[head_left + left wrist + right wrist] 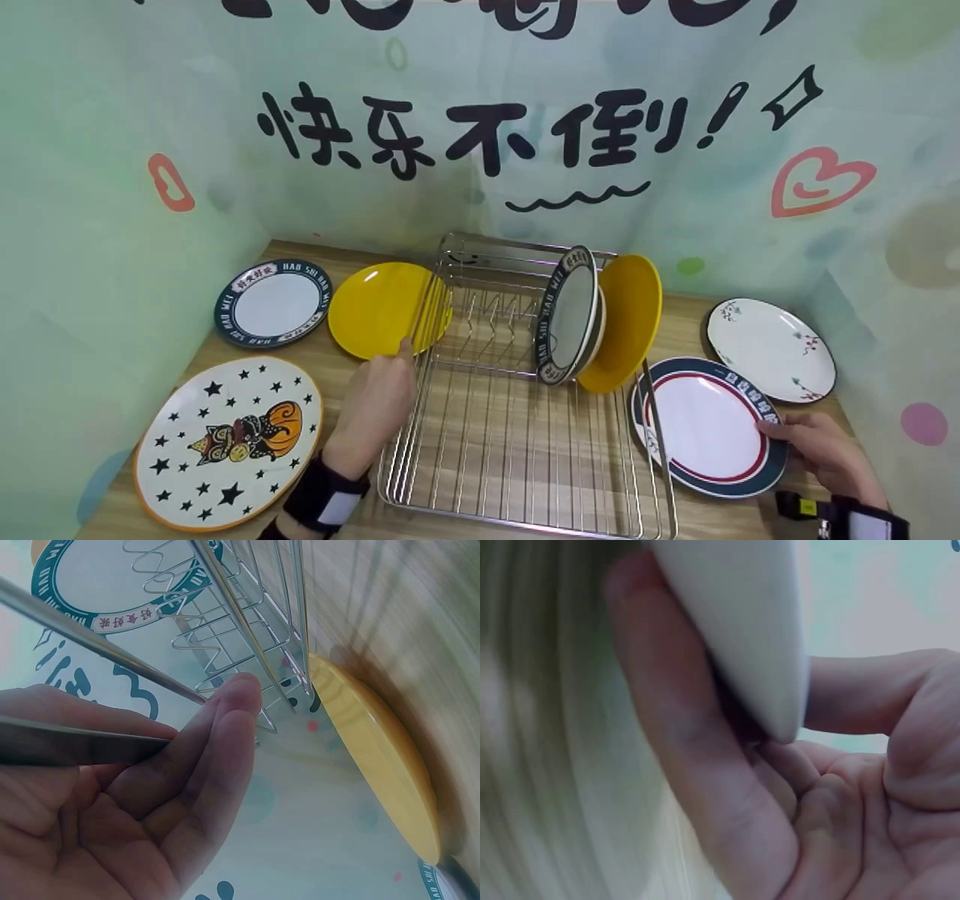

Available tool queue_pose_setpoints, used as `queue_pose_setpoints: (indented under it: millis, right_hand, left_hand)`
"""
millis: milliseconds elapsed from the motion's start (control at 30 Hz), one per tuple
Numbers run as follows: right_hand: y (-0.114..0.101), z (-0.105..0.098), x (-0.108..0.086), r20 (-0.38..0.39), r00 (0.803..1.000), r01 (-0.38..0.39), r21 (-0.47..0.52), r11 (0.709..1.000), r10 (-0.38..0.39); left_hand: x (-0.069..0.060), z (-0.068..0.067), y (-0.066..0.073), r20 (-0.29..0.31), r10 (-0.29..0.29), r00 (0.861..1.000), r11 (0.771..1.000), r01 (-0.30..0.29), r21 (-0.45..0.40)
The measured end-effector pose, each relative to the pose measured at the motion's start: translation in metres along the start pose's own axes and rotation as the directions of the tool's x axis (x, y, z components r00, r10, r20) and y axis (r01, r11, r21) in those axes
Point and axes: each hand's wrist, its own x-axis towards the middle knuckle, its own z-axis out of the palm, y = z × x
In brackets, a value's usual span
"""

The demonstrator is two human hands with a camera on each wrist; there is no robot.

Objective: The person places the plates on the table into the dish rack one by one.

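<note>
A wire dish rack (525,523) stands in the middle of the head view. My left hand (379,397) grips its left side, a metal rail (75,750) passing between thumb and fingers in the left wrist view. On the right, my right hand (821,442) pinches the rim of a white plate (712,427) with a dark blue border and red ring. Its thumb lies on top and its fingers underneath, as the right wrist view shows. This plate is beside the rack, partly behind its right rail. Whether it touches the table, I cannot tell.
Upright in the rack lean a blue-rimmed plate (574,315), another light plate behind it and a yellow plate (634,322). Left of the rack lie a yellow plate (382,311), a blue-rimmed plate (276,304) and a star-patterned plate (187,442). A floral plate (769,345) is at far right.
</note>
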Motion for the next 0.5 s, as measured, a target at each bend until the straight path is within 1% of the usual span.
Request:
queue_pose_setpoints:
  millis: [67, 200, 367, 500]
  right_hand:
    - [-0.0015, -0.0009, -0.0024, 0.006, 1.0, 0.018, 0.02, 1.0, -0.018]
    - [-0.0044, 0.0009, -0.0042, -0.019, 0.997, 0.076, 0.086, 0.993, -0.074]
    - [-0.0061, 0.002, -0.0079, -0.084, 0.986, 0.15, 0.115, 0.982, -0.141]
    - [-0.0089, 0.0006, -0.0108, -0.14, 0.979, 0.17, 0.139, 0.976, -0.151]
  left_hand:
    - [-0.0005, 0.0004, -0.0002, -0.002, 0.002, 1.0, 1.0, -0.002, 0.0]
    - [-0.0006, 0.0012, -0.0004, -0.011, -0.002, 1.0, 1.0, 0.002, -0.024]
    - [0.0004, 0.0022, -0.0013, -0.018, 0.0, 1.0, 0.999, -0.001, -0.038]
    - [0.0008, 0.002, -0.0015, -0.012, -0.005, 1.0, 0.999, 0.004, -0.046]
